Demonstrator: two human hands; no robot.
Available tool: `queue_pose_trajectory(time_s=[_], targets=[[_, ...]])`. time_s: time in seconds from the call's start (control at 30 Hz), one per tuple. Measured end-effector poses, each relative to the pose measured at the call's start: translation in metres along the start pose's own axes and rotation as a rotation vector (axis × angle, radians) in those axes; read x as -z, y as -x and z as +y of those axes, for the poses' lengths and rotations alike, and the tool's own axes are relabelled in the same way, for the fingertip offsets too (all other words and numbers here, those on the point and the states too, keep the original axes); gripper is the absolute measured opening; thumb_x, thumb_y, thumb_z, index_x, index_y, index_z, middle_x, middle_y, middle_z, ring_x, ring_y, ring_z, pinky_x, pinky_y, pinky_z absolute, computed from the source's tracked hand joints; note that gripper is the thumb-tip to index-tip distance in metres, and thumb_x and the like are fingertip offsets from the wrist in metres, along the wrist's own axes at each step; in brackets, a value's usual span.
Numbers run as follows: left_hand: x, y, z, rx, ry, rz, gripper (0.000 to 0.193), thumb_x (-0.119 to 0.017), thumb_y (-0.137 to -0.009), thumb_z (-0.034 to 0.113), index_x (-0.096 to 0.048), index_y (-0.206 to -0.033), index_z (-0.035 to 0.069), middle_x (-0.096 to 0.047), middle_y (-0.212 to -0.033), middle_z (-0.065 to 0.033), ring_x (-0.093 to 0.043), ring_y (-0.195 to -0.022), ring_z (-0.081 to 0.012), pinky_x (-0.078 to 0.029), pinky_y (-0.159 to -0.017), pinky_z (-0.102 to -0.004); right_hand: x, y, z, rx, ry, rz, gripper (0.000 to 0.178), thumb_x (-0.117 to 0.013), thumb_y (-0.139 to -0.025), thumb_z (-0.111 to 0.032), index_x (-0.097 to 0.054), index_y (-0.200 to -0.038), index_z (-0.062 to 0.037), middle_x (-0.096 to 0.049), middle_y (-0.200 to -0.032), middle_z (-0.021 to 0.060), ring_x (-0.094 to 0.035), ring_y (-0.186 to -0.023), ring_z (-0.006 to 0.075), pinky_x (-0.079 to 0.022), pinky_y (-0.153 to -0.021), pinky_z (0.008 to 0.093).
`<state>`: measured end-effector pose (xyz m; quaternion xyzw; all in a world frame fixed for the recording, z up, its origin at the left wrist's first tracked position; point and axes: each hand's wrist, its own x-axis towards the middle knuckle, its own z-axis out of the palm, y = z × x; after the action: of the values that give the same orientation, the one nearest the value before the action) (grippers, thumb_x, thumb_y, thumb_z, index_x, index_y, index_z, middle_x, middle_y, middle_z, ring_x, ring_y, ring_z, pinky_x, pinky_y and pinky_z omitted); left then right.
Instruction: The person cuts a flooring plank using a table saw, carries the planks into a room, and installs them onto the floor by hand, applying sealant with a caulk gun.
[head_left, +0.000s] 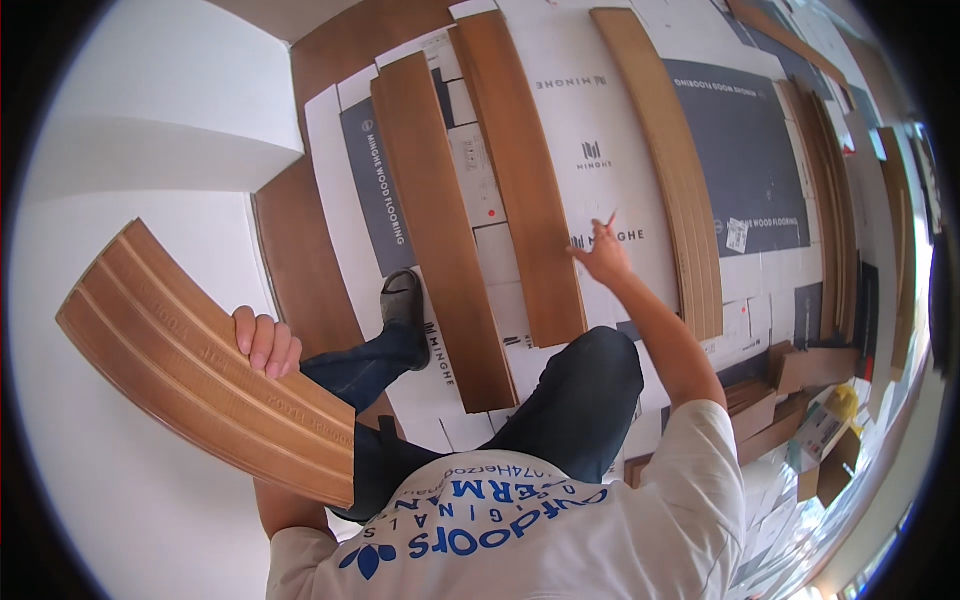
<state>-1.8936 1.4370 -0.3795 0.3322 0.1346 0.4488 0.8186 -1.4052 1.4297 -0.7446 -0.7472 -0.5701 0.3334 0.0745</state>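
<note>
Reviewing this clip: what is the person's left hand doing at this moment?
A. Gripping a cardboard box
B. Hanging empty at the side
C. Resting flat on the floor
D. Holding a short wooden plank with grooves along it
D: the left hand has its fingers curled over the edge of a short grooved wooden plank held up off the floor, while the right hand reaches toward the long planks laid on the cardboard.

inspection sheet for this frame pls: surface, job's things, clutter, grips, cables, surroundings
Surface: floor of brown wood, mostly under flattened cardboard sheets.
Job's things: short grooved plank in left hand; long planks lying on the cardboard.
Clutter: offcuts and boxes at right.
Grips: left hand closed on the plank's edge; right hand open, apparently holding a thin pencil-like item.
Cables: nothing seen.
Surroundings: white wall at left.
</note>
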Motion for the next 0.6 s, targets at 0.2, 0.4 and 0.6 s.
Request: queue_pose_trajectory(time_s=[0.2,0.4,0.6], targets=[[0.002,0.007,0.006,0.011,-0.036,0.015,0.019,-0.059,-0.104,0.026,-0.055,-0.097,0.009,-0.061,-0.084,-0.0080,-0.061,-0.081,-0.0214,-0.049,-0.076,-0.0324,-0.012,-0.020,-0.056,-0.079,0.072,-0.266,0.084,-0.081,-0.077,-0.054,-0.054,-0.130,0.0050,-0.062,-0.127,0.0276,-0.063,-0.117,0.0378,-0.052,-0.096,0.0442],[0.012,0.016,0.011,-0.015,-0.038,0.030,0.018,-0.063,-0.102,0.026,-0.056,-0.098,0.010,-0.063,-0.085,-0.0085,-0.064,-0.081,-0.0207,-0.050,-0.075,-0.0316,-0.021,-0.034,-0.030,-0.155,-0.132,-0.270,0.075,-0.081,-0.076,-0.055,-0.062,-0.115,0.0071,-0.070,-0.109,0.0260,-0.066,-0.109,0.0379,-0.053,-0.092,0.0439],[0.025,0.008,0.011,0.018,-0.001,-0.099,0.023,-0.065,-0.101,0.032,-0.057,-0.106,0.011,-0.065,-0.095,-0.0093,-0.065,-0.093,-0.0230,-0.052,-0.082,-0.0338,-0.039,-0.027,-0.003,-0.279,-0.257,0.103,0.060,-0.064,-0.092,-0.053,-0.065,-0.106,0.0045,-0.070,-0.102,0.0265,-0.066,-0.097,0.0440,-0.051,-0.088,0.0486]])
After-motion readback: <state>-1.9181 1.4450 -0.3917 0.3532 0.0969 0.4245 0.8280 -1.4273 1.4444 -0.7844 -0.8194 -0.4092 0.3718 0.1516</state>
